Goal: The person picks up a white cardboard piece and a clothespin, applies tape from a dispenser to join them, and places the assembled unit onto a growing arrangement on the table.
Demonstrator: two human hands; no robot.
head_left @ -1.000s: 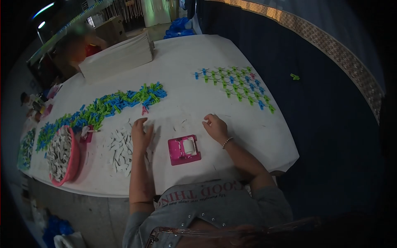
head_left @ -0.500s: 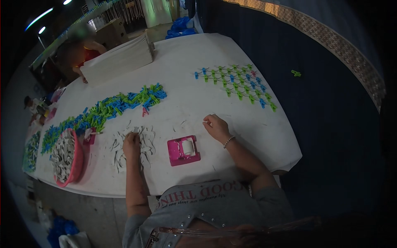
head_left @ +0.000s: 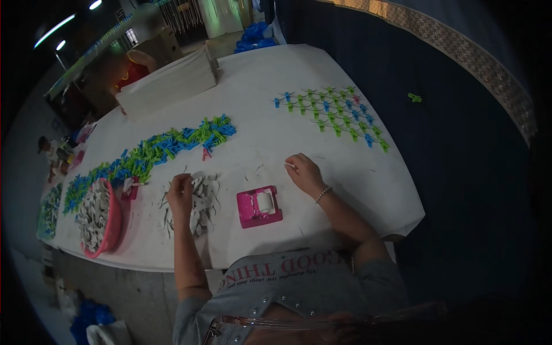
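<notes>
My left hand (head_left: 180, 191) is over a loose pile of thin grey-white strips (head_left: 201, 201), its fingers pinched together; whatever is between them is too small to make out. My right hand (head_left: 303, 172), with a bracelet at the wrist, is closed on a small white piece (head_left: 289, 166) at its fingertips. Between the hands, nearer to me, a pink tape dispenser (head_left: 248, 214) holds a white roll (head_left: 265, 203). A pink basket (head_left: 115, 225) full of similar strips stands at the left.
Green and blue clips (head_left: 152, 152) lie in a long heap across the left. Rows of clips with curved strips (head_left: 326, 107) are at the back right. A tall white stack (head_left: 169, 86) stands at the far edge, a person (head_left: 133, 73) behind it.
My left hand has risen slightly and turned over the strips. My right hand stays in nearly the same place. The person behind the stack has shifted, and the view has moved a little.
</notes>
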